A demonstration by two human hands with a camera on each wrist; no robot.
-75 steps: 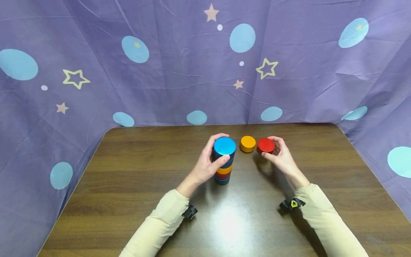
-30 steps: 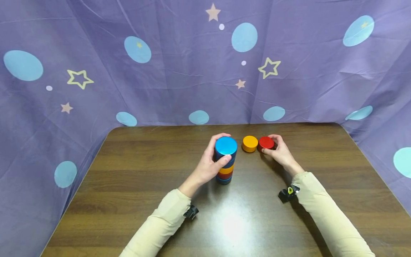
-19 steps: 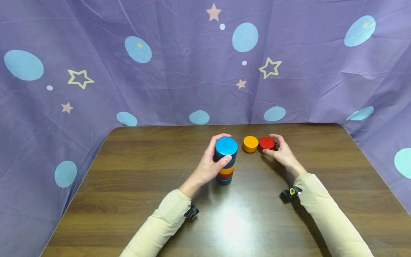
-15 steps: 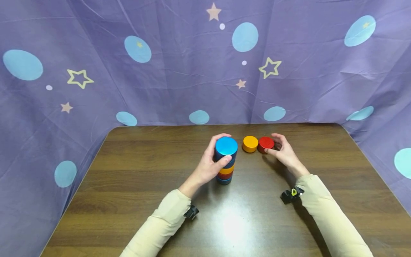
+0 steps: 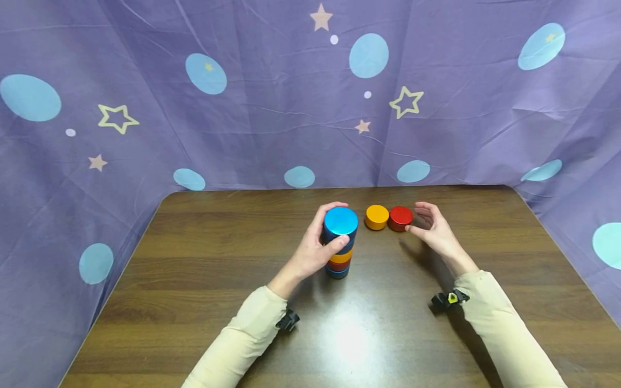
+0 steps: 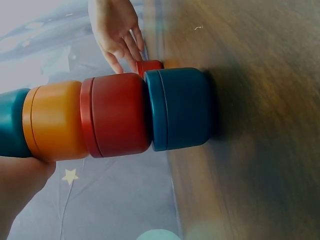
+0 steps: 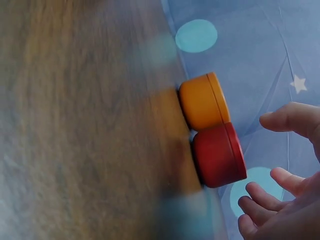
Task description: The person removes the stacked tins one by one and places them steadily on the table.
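A stack of round lidded tins stands upright on the table, with a blue tin (image 5: pixel 341 221) on top. Lower down come an orange tin (image 6: pixel 57 120), a red tin (image 6: pixel 120 115) and a dark blue tin (image 6: pixel 185 109) at the base. My left hand (image 5: pixel 315 242) grips the upper part of this stack, thumb in front and fingers behind. To its right, a separate orange tin (image 5: pixel 377 217) and a separate red tin (image 5: pixel 400 219) sit side by side, touching. My right hand (image 5: pixel 439 234) is just right of that red tin, fingers spread and holding nothing.
The brown wooden table (image 5: pixel 218 302) ends at the back against a purple curtain (image 5: pixel 271 97) with stars and dots. A black wrist camera (image 5: pixel 288 320) is on the left sleeve, and another wrist camera (image 5: pixel 448 299) is on the right one.
My right hand has set the red tin down against the orange one, let it go and drawn back to the right. The left hand has kept its grip on the stack.
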